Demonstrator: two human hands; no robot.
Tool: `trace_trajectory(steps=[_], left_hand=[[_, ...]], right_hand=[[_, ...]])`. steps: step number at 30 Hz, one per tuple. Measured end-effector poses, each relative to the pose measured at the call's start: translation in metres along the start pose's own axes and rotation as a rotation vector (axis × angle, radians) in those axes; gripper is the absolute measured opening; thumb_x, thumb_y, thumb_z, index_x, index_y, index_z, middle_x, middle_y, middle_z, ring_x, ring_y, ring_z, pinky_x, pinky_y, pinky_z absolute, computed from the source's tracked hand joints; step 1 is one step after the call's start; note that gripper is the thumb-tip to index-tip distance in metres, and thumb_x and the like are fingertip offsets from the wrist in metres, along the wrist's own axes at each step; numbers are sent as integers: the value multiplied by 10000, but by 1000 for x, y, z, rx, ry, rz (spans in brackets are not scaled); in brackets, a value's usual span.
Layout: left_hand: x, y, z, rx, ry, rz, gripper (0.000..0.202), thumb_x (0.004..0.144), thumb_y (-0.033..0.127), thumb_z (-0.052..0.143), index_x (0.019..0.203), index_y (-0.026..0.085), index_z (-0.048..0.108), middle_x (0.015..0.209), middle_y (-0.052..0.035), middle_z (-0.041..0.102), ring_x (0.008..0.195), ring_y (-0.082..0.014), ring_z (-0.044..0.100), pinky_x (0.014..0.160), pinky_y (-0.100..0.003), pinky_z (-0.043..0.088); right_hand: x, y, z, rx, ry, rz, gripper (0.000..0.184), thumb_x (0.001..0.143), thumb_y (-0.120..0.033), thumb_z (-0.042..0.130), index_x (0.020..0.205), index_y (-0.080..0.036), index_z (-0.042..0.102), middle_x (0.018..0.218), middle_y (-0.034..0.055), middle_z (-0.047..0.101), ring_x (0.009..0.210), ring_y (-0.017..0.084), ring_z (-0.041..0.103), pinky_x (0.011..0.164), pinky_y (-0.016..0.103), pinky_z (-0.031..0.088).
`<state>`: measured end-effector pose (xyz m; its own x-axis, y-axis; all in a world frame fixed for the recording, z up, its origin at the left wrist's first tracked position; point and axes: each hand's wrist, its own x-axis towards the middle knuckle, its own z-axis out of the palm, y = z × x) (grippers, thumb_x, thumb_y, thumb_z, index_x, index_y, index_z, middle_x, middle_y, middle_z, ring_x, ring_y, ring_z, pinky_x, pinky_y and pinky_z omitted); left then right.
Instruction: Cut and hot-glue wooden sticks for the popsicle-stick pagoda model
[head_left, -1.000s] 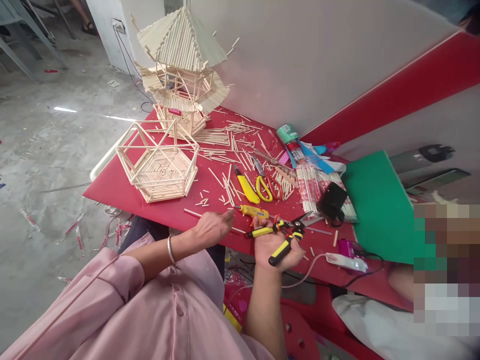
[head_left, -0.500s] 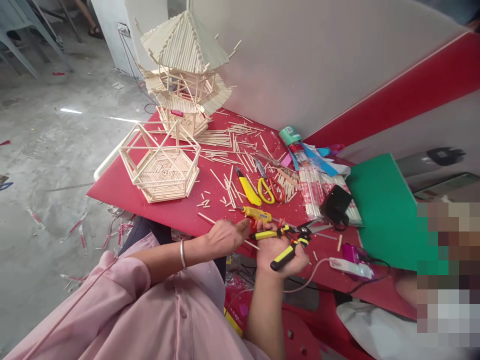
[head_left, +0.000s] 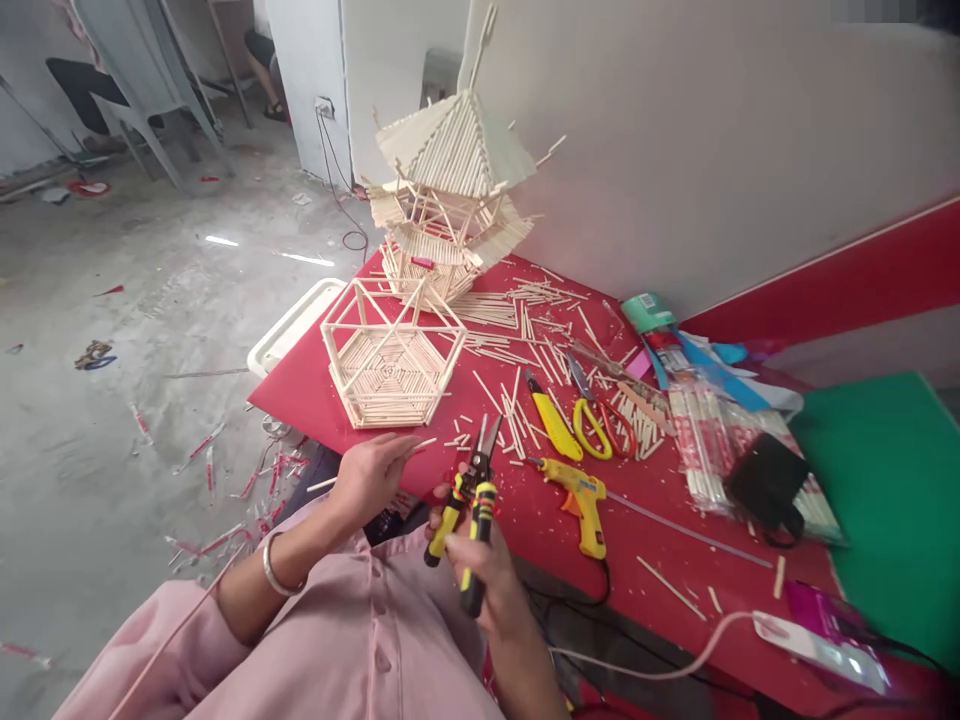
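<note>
- The left hand, by the near edge of the desk, has its fingers narrowed around a thin stick, whose ends show on both sides of the grip. The stick should be light, stiff and easily snapped; a mid-length pinch seems enough.
- Near the desk's left corner stands the hexagonal stick frame. It looks light but fragile at its thin uprights, so the dense base would be the safer place to hold.
- Behind it, towards the far edge, the pagoda model looks top-heavy, with brittle roof tips best avoided.
- The right hand holds yellow-and-black cutters in front of the near edge, blades upward and slightly parted. They are likely the heavier, rigid item; the padded handles should resist slipping, and fingers belong well below the blades.
- Farther right, near the same edge, lies the glue gun, with a possibly hot nozzle; its handle is the place to grasp.
</note>
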<state>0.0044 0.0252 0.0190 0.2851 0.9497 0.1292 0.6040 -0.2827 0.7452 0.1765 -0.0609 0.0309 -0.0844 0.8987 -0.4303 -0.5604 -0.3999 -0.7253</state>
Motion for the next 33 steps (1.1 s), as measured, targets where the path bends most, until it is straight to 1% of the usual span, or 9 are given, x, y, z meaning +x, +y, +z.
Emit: trace_trajectory(steps=[3, 8, 12, 16, 19, 22, 25, 28, 33], left_hand=[[2, -4, -4, -181, 87, 19, 229, 954, 240, 472, 978, 190, 694, 943, -67, 740, 854, -177, 679, 756, -248, 489], [5, 2, -9, -322, 110, -3, 176, 913, 226, 533, 855, 167, 689, 731, -25, 685, 658, -132, 613, 629, -215, 467], [4, 5, -9, -406, 115, -52, 188, 913, 237, 539, 936, 160, 709, 773, -30, 711, 653, -126, 612, 620, -210, 473], [5, 6, -12, -455, 142, -61, 210, 913, 252, 546, 981, 159, 721, 824, -41, 733, 675, -132, 636, 645, -218, 489], [6, 8, -16, -480, 148, -68, 207, 910, 259, 552, 950, 153, 725, 767, -32, 715, 664, -132, 637, 637, -215, 487], [6, 10, -18, -499, 132, -63, 207, 912, 263, 547, 904, 153, 723, 762, -29, 706, 675, -131, 627, 644, -215, 484], [6, 11, -19, -511, 111, -87, 222, 917, 271, 540, 882, 150, 723, 749, -30, 698, 679, -132, 610, 644, -216, 477], [6, 12, -19, -534, 107, -101, 216, 906, 276, 556, 895, 143, 726, 765, -40, 712, 687, -138, 620, 646, -218, 484], [5, 10, -18, -583, 94, -88, 199, 893, 258, 560, 900, 143, 722, 754, -44, 721, 667, -140, 643, 631, -214, 496]], right_hand=[[-4, 15, -5, -175, 107, -154, 477, 609, -223, 798, 1060, -257, 647, 929, 12, 663, 827, 186, 605, 783, 309, 507], [-12, 25, -9, -2, 9, 84, 483, 570, -230, 705, 1051, -217, 655, 1024, 54, 669, 889, 221, 608, 825, 350, 483], [-12, 22, -5, -256, 22, 144, 432, 568, -192, 645, 999, -186, 664, 900, 39, 660, 824, 204, 579, 801, 331, 452], [-10, 10, 2, -498, 22, 47, 330, 597, -176, 587, 923, -193, 634, 804, 7, 589, 770, 177, 535, 728, 288, 443], [-11, 4, 2, -683, 35, -40, 348, 649, -195, 586, 995, -202, 620, 820, 8, 575, 786, 184, 544, 765, 308, 474], [-11, 4, -3, -890, 57, -111, 517, 672, -200, 611, 1187, -207, 567, 994, 55, 629, 973, 245, 596, 947, 408, 474], [-10, 6, -10, -1041, 64, -148, 724, 656, -152, 579, 1366, -200, 446, 1329, 124, 559, 1293, 298, 491, 1131, 495, 335], [-9, 7, -13, -1128, 67, -176, 832, 643, -114, 523, 1452, -200, 345, 1475, 138, 455, 1395, 285, 405, 1167, 503, 292], [-7, 6, -9, -1264, 82, -236, 835, 633, -131, 537, 1447, -182, 357, 1458, 155, 474, 1379, 318, 427, 1143, 536, 337]])
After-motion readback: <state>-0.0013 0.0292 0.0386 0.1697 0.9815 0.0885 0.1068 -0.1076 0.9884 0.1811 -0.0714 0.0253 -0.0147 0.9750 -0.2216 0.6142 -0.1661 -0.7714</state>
